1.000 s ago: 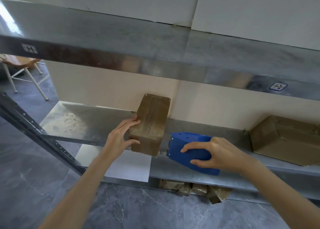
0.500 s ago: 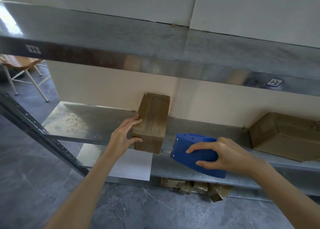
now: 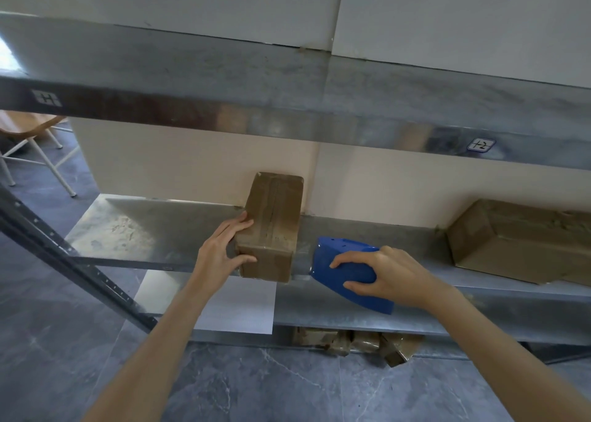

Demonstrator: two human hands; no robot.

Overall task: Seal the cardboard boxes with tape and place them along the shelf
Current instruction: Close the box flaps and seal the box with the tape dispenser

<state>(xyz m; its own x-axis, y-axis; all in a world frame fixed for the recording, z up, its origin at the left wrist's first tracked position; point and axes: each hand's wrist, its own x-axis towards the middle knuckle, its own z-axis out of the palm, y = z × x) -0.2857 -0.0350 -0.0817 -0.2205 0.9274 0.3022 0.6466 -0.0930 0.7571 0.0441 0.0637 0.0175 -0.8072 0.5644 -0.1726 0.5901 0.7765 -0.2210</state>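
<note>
A small taped cardboard box (image 3: 271, 223) lies on the metal shelf (image 3: 144, 230), its far end against the wall and its near end at the shelf's front edge. My left hand (image 3: 220, 252) holds its left side, fingers flat along the side and thumb hooked on the near face. A blue tape dispenser (image 3: 345, 268) sits just right of the box at the shelf's edge. My right hand (image 3: 387, 277) grips it from above. A larger brown box (image 3: 518, 239) rests on the same shelf at the far right.
An upper shelf (image 3: 287, 102) overhangs the work area. A slanted dark upright (image 3: 73, 262) runs at the left. Crumpled cardboard pieces (image 3: 355, 341) lie under the lowest shelf, beside a white sheet (image 3: 236, 306). A chair (image 3: 28, 140) stands at the far left on the grey floor.
My left hand has pushed the small box a little farther back onto the shelf. My right hand with the blue dispenser has shifted slightly right and stays beside the box.
</note>
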